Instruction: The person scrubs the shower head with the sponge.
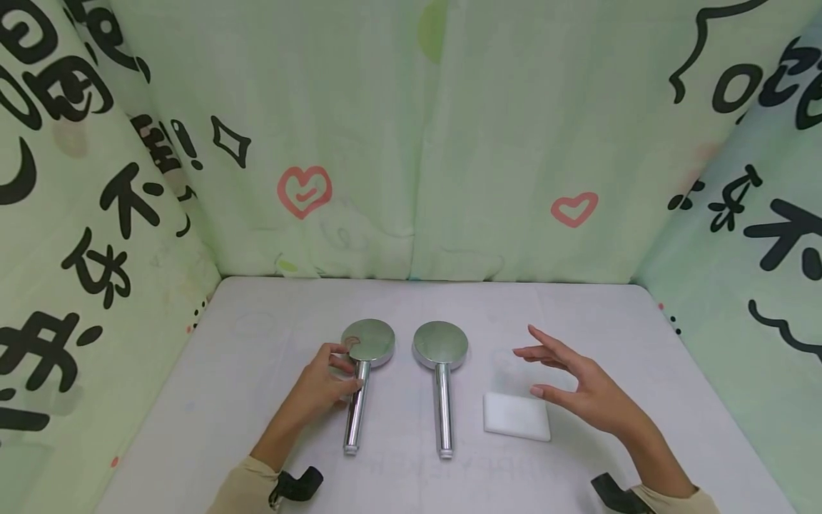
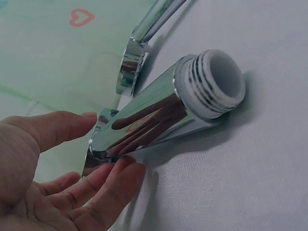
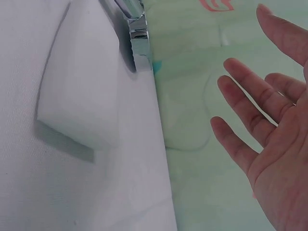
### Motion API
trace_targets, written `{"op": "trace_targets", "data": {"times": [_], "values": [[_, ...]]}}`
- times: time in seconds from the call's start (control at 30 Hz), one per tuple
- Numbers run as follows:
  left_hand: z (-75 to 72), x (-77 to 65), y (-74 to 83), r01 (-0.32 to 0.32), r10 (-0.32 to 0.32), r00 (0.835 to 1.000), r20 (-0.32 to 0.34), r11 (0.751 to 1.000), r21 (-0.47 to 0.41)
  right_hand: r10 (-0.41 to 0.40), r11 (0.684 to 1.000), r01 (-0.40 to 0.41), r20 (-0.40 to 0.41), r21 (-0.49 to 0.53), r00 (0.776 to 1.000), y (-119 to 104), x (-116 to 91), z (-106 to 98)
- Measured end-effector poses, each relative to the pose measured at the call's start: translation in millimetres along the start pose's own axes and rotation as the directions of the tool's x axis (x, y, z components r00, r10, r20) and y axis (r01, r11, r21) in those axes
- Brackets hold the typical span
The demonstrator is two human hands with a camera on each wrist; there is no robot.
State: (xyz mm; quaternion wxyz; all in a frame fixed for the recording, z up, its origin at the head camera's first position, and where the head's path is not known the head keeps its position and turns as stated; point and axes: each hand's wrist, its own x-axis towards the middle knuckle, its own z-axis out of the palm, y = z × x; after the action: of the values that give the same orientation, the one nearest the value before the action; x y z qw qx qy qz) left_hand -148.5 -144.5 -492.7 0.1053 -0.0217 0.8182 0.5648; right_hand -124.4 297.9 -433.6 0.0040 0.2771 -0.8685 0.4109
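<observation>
Two chrome shower heads lie side by side on the white table, handles toward me: the left shower head (image 1: 368,341) and the right shower head (image 1: 441,345). My left hand (image 1: 329,382) is at the neck of the left one, thumb and fingers spread around it without closing. In the left wrist view, the threaded end (image 2: 216,82) of its handle (image 2: 149,113) faces the camera. My right hand (image 1: 587,385) hovers with fingers extended and parted, holding nothing, beside a white rectangular sponge (image 1: 516,416). In the right wrist view the sponge (image 3: 82,82) lies left of the hand (image 3: 279,139).
The white table (image 1: 270,314) is enclosed by a pale green curtain (image 1: 488,143) at the back and both sides, printed with hearts and black characters. Black straps with camera mounts (image 1: 302,485) sit at both wrists, over beige sleeves (image 1: 247,489).
</observation>
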Motion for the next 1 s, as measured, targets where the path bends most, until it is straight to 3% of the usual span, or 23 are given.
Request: {"op": "trace_targets", "data": {"times": [0.37,0.73,1.0], "values": [[9.0,-2.7,-6.0,0.029,-0.029,1.0,-0.005,0.998,-0.058,-0.008,1.0,0.008,0.001,0.001,1.0,4,-2,2],[10.9,-5.0,-5.7,0.035,-0.035,0.999,-0.003,0.999,0.025,-0.001,1.0,0.0,0.014,0.012,1.0,4,-2,2],[13.5,-6.2,-5.0,0.064,-0.064,0.998,0.008,0.998,0.008,0.018,1.0,-0.019,0.038,0.017,0.999,13,-3,5]]}}
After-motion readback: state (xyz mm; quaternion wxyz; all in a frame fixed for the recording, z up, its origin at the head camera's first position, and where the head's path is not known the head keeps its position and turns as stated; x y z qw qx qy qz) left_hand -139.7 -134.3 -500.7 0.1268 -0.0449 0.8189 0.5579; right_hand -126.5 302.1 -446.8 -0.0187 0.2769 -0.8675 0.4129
